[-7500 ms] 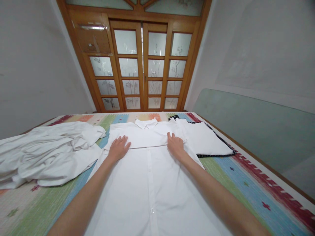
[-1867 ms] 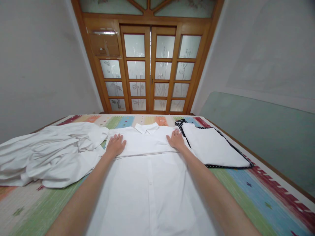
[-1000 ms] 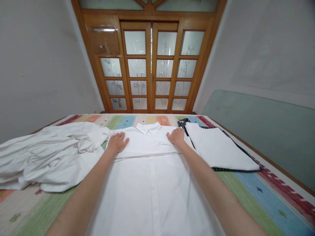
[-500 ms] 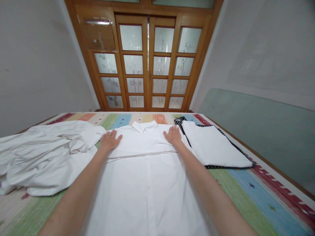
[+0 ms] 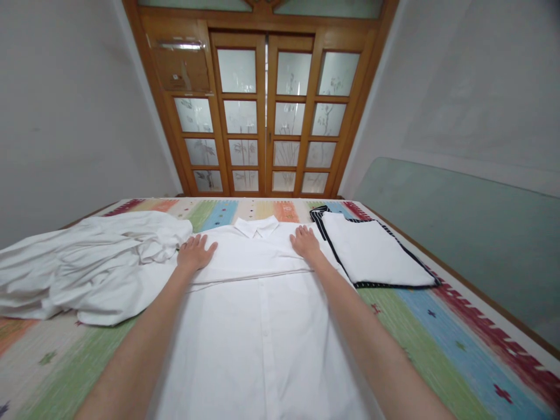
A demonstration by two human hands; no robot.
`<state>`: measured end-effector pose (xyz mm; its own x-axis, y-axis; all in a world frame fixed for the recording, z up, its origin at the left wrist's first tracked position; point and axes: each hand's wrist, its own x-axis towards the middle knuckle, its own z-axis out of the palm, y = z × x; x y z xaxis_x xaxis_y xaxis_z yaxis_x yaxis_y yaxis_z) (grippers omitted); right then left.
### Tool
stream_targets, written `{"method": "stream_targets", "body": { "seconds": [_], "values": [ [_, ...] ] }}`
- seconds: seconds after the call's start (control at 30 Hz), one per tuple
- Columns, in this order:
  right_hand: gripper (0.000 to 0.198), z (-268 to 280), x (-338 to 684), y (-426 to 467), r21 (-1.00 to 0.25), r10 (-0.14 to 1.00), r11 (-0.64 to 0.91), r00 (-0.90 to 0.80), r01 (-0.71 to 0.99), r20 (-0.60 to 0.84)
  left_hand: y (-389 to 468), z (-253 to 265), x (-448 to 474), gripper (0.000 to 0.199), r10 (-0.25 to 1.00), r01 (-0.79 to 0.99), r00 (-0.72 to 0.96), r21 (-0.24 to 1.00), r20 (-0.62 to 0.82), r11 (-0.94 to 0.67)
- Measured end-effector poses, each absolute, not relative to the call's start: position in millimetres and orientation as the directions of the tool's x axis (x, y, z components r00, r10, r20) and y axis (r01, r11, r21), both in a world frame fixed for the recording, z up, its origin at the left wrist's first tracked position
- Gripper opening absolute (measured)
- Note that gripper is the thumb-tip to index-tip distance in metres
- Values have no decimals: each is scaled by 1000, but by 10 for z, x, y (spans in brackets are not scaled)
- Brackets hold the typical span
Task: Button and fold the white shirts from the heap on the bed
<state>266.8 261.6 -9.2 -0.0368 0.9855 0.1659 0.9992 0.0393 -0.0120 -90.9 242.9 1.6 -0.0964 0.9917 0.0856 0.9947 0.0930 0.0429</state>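
Observation:
A white button-up shirt lies spread out in front of me, its collar at the far end and its button strip running toward me. Across its upper part lie folded sleeves, their edges making a line below the collar. My left hand rests flat on the shirt's upper left side, fingers spread. On the upper right side my right hand lies flat too, fingers stretched out. Neither hand grips the cloth. Close to my left hand is a crumpled heap of white cloth.
Right of the shirt lies a folded white garment with black striped cloth under it. Everything lies on a colourful striped cover. A pale green board borders the right side. Wooden doors with glass panes stand beyond.
The camera view has shifted slightly, so the surroundings sit a little differently in the picture. Both hands stay flat on the shirt in nearly the same places.

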Motion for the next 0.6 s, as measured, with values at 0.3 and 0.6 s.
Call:
{"method": "stream_targets", "body": {
  "seconds": [0.3, 0.6],
  "values": [
    [73, -20, 2587, 2532, -19, 992, -54, 56, 998, 112, 2283, 56, -1030, 76, 982, 984, -171, 61, 75, 167],
    [57, 205, 2819, 2696, 175, 988, -8, -19, 984, 150, 2283, 65, -1003, 73, 977, 983, -184, 49, 107, 179]
  ]
}}
